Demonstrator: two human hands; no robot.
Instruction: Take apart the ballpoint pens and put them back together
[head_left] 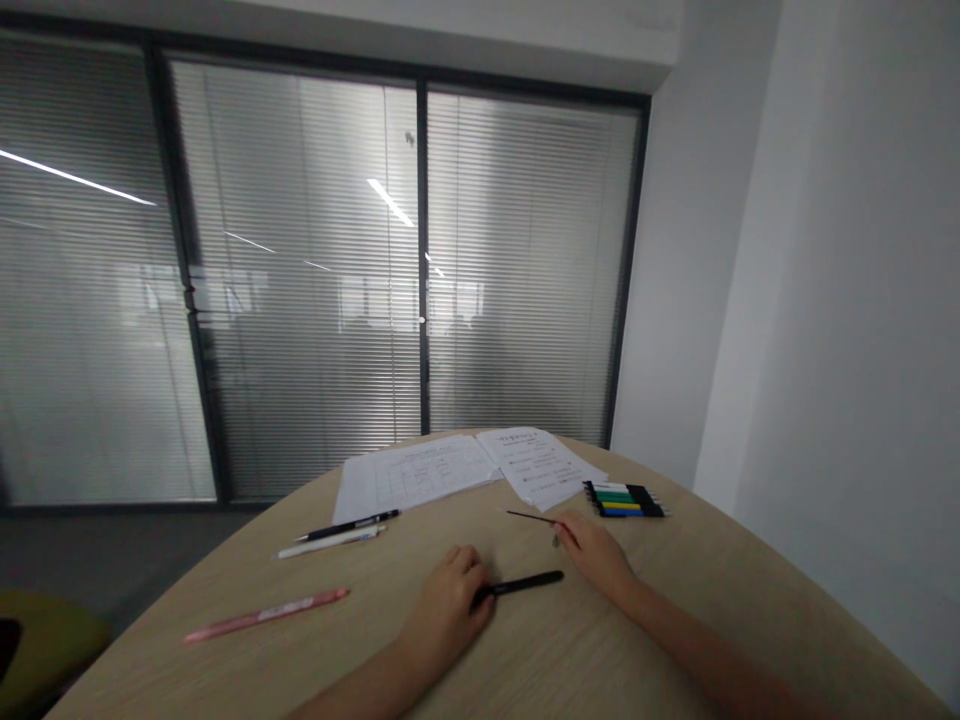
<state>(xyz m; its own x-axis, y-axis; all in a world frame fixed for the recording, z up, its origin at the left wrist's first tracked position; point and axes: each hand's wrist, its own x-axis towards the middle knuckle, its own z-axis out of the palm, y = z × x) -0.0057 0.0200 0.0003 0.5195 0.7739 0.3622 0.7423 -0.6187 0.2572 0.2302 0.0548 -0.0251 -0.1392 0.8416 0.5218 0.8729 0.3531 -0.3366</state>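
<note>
At the round table (750,570): one pen part in each hand

Near the table's front edge, the left hand (448,600) is curled around the left end of a black pen barrel (525,582), gripping it. The barrel lies low along the wood, its long axis running left to right, with the free end aimed toward the right hand (598,552). That hand pinches a thin rod (531,517) at its fingertips. The rod slants away to the left, just beyond the barrel and apart from it. Farther off lie a pink pen (266,613), a white pen (330,542), a black pen (349,525), printed sheets (427,472) and a pack of coloured markers (622,500).
</note>
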